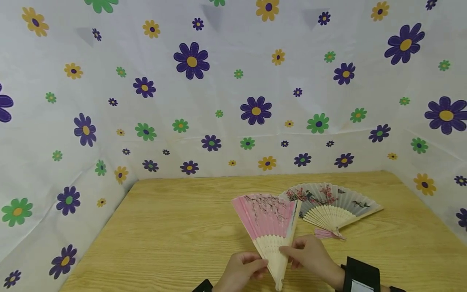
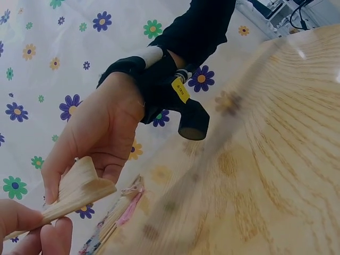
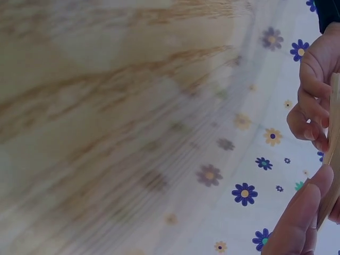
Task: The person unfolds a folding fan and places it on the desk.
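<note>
Between pinching left hand (image 1: 240, 267) and right hand (image 1: 310, 254), pink fan (image 1: 269, 221) tapers lengthwise, pivot (image 1: 279, 284) nearest.

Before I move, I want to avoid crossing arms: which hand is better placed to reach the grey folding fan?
Probably the right hand: it pinches the pink folding fan on the side nearer the grey folding fan; the left hand grips the opposite side.

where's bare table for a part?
Bare: table left of the pink fan and left hand, back to the curtain; also right of the gray fan. Crowded: between those, fans overlapping in the head view, right hand in front.
</note>
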The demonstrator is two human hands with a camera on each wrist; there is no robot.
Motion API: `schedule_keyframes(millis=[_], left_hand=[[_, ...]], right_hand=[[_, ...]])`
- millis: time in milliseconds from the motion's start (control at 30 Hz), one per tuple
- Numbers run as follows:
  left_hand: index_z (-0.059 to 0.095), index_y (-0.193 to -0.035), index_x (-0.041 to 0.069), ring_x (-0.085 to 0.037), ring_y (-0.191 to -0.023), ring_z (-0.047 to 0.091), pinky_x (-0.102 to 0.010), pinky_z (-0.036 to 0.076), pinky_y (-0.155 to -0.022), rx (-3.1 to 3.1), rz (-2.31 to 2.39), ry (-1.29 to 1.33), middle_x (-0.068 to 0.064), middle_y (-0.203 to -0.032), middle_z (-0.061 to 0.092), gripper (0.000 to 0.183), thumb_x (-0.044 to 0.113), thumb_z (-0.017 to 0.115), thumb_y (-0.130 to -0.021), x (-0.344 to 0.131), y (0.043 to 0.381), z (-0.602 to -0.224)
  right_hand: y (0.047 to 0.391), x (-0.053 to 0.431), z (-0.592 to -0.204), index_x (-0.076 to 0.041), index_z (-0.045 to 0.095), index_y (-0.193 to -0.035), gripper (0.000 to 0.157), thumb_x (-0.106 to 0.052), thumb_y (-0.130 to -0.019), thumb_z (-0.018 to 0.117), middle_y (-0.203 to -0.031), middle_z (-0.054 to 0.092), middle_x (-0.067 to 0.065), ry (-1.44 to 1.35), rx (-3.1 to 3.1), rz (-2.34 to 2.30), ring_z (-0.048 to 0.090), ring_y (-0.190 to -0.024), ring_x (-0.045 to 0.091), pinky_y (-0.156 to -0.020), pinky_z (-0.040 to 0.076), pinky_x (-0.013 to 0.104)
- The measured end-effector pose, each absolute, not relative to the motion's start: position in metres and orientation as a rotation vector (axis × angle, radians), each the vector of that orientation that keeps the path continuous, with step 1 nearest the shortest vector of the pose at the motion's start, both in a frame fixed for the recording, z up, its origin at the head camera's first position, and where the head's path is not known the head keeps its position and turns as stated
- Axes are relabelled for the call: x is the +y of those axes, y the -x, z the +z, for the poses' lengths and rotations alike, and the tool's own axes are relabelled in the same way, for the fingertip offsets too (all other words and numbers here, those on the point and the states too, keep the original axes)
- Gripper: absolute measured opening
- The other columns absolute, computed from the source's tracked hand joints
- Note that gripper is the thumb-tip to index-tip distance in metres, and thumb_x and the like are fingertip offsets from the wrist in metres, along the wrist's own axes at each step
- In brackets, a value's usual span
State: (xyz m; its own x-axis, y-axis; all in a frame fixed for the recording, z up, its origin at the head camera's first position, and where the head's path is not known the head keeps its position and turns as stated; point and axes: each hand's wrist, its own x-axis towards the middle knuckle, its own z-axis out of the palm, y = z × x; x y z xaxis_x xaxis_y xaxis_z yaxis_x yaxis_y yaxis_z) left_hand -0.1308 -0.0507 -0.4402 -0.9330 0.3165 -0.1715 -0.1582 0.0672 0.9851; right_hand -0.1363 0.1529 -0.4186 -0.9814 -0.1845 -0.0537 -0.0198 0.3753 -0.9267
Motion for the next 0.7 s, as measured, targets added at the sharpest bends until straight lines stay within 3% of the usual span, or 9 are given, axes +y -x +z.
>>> schedule_keyframes(millis=[200, 700], left_hand=[[0.066, -0.095, -0.014, -0.005, -0.067, 0.062, -0.016, 0.053, -0.061, 1.948, 1.951, -0.151, -0.003, -0.077, 0.07, 0.023, 0.008, 0.065, -0.087, -0.0506, 0.1329, -0.4402], [0.065, -0.097, -0.013, -0.006, -0.069, 0.063, -0.015, 0.054, -0.062, 1.893, 1.979, -0.145, -0.01, -0.082, 0.071, 0.021, 0.006, 0.062, -0.09, -0.0556, 0.1382, -0.4423]], right_hand=[[0.1359, 0.1569, -0.4194, 0.006, 0.064, -0.066, 0.039, -0.027, -0.086, 0.068, -0.059, 0.064, 0.008, 0.166, 2.474, -1.675, 0.058, -0.051, 0.016, -0.049, 0.051, 0.029], [0.1356, 0.1613, -0.4233, 0.008, 0.065, -0.067, 0.043, -0.029, -0.088, 0.065, -0.054, 0.06, 0.0, -0.013, 2.428, -1.764, 0.057, -0.048, 0.01, -0.048, 0.048, 0.023]])
